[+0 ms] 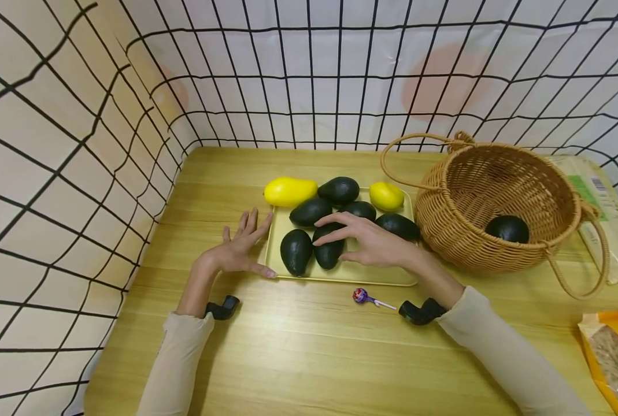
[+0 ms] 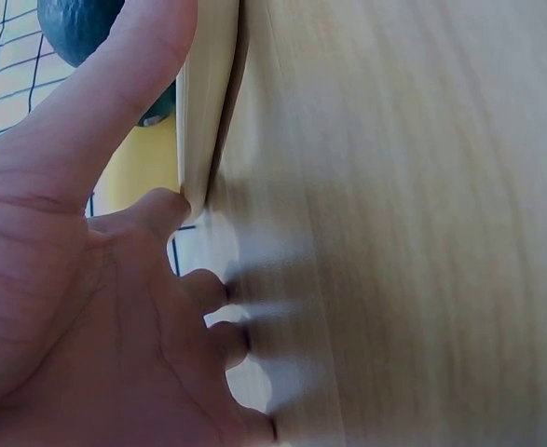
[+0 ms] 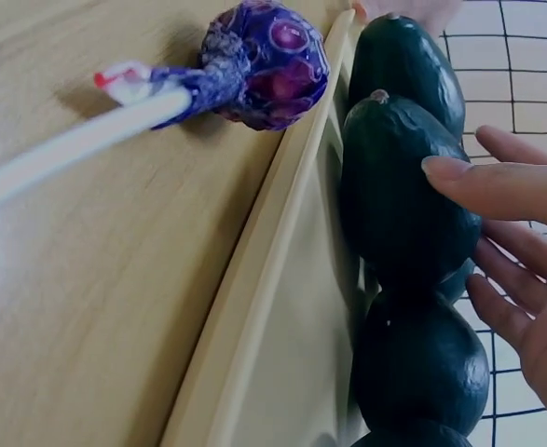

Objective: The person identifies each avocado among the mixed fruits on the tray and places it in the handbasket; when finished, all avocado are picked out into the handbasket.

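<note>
A pale yellow tray (image 1: 376, 276) holds several dark green avocados, a yellow mango (image 1: 290, 192) and a lemon (image 1: 386, 196). At the tray's left edge my left hand (image 1: 238, 248) spreads its fingers, its thumb by the near corner; in the left wrist view the left hand (image 2: 96, 307) touches the tray's side. My right hand (image 1: 373, 240) is over an avocado (image 1: 328, 254) near the tray's middle. In the right wrist view, the thumb overlaps that avocado (image 3: 403, 196) and the fingers stay loosely bent beside it. Another avocado (image 1: 296, 252) lies just left of it.
A wicker basket (image 1: 433, 214) with one avocado (image 1: 507, 229) inside stands right of the tray. A wrapped lollipop (image 1: 361, 296) lies before the tray. Packaged bags (image 1: 613, 358) lie at the right edge. Black wire grids (image 1: 314, 75) rise behind and at left.
</note>
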{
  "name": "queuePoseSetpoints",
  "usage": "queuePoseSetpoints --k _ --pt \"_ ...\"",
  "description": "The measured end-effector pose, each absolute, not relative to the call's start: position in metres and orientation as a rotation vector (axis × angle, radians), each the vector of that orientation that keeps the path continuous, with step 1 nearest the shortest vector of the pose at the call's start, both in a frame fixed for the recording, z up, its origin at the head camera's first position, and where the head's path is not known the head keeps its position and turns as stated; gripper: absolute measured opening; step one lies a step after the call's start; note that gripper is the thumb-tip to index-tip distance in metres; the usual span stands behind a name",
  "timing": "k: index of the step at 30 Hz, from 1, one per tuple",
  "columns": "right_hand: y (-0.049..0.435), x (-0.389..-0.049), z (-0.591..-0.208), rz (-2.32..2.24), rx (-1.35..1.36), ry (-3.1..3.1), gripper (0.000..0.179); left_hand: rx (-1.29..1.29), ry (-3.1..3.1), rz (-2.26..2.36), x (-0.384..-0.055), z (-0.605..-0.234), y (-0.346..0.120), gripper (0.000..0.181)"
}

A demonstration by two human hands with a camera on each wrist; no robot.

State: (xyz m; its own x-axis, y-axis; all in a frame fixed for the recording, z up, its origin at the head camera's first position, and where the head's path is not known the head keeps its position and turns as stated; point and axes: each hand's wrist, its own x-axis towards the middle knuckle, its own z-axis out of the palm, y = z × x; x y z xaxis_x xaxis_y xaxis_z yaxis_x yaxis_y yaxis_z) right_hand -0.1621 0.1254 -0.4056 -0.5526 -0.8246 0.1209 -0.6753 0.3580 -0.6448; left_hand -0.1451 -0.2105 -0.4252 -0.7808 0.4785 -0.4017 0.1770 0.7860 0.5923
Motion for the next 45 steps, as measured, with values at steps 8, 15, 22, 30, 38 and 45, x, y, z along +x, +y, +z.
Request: queuePoseSetpoints --k 8,15,22,30,38,45 --pt "0.119 -0.164 -0.406 -0.918 -1.454 2.421 0.049 0.488 2.430 0.736 -0.145 -0.425 -0.211 0.132" --pt "0.113 -0.169 -0.409 -0.855 -1.539 2.444 0.049 0.490 2.427 0.739 -0.146 -0.426 -0.212 0.132" --pt "0.111 -0.170 -0.405 -0.806 -1.540 2.445 0.048 0.476 2.424 0.741 -0.145 -0.426 -0.212 0.133" --pt "0.114 -0.170 -0.407 -0.817 -1.543 2.443 0.049 0.486 2.422 0.742 -0.146 -0.428 -0.212 0.133" --pt "0.122 -0.167 -0.400 -0.862 -1.528 2.452 0.046 0.492 2.423 0.736 -0.146 -0.427 -0.212 0.132" --pt "0.144 -0.159 -0.377 -0.936 -1.517 2.509 0.051 0.495 2.416 0.735 -0.146 -0.426 -0.212 0.131"
